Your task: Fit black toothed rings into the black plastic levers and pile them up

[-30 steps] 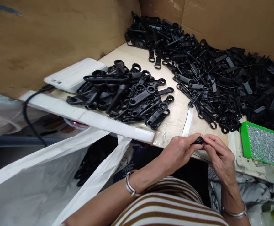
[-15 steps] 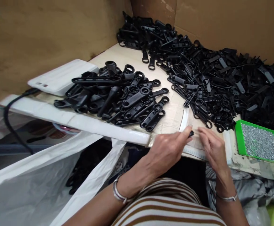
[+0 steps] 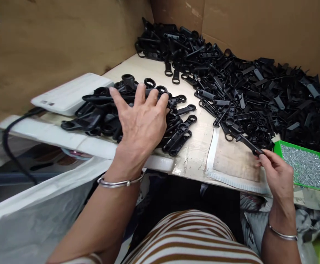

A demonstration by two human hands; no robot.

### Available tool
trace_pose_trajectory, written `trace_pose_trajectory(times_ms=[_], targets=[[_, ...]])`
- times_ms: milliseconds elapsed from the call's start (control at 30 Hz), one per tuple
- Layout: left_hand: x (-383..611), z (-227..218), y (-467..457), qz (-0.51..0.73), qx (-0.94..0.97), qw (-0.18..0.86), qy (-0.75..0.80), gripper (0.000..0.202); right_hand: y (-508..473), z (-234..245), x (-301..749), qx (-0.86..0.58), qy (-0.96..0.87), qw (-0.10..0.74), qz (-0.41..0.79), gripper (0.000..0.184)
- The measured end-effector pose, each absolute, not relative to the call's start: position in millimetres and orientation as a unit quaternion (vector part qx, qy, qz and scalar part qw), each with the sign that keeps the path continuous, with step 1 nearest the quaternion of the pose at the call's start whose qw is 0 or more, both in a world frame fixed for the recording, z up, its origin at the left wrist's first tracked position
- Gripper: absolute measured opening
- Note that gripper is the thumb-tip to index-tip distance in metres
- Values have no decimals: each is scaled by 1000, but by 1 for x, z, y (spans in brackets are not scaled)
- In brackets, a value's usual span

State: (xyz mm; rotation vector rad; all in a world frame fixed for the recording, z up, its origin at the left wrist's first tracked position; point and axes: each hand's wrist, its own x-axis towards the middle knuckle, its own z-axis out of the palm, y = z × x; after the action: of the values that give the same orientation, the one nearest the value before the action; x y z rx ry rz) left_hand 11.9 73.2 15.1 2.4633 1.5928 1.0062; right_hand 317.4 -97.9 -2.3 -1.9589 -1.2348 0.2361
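The step seems to be picking up: the left hand (image 3: 143,123), fingers apart, is over the smaller black pile (image 3: 91,117), and the right hand (image 3: 267,156) has fingertips clamped on one long black piece (image 3: 248,143) beside the larger heap (image 3: 231,79), which calls next for steady lifting

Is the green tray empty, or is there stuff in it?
Not empty: the green tray near the right hand has lots of tiny silvery pieces spread across it. I can't tell how deep they go.
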Motion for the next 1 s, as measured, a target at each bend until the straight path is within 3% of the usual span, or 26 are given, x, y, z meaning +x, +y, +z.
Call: trace_pose_trajectory(times_ms=[167, 300, 367, 433, 533, 600, 733, 867, 1000], targets=[[47, 29, 29, 336, 824, 83, 448, 34, -116, 5, 296, -729, -510, 396, 227, 22], [85, 21, -15, 154, 887, 355, 253, 33, -117, 6, 279, -668, -549, 379, 329, 21], [96, 12, -25, 97, 849, 458, 246, 28, -115, 3, 286, -686, -543, 382, 297, 25], [102, 5, -27, 107, 800, 526, 270, 23, -110, -1, 301, -737, -538, 370, 174, 28], [105, -2, -24, 160, 721, 618, 269, 21, -97, -11, 325, -782, -560, 272, -21, 33], [105, -6, -23, 185, 665, 677, 255, 22, -89, -17, 334, -788, -576, 208, -65, 36], [105, -11, -25, 192, 566, 760, 254, 38, -86, -18, 337, -798, -559, 218, -51, 36], [103, -18, -27, 226, 496, 793, 272, 47, -96, -10, 328, -795, -543, 261, 73, 39], [103, -26, -28, 255, 436, 822, 263, 49, -99, -3, 314, -791, -581, 156, 110, 38]])
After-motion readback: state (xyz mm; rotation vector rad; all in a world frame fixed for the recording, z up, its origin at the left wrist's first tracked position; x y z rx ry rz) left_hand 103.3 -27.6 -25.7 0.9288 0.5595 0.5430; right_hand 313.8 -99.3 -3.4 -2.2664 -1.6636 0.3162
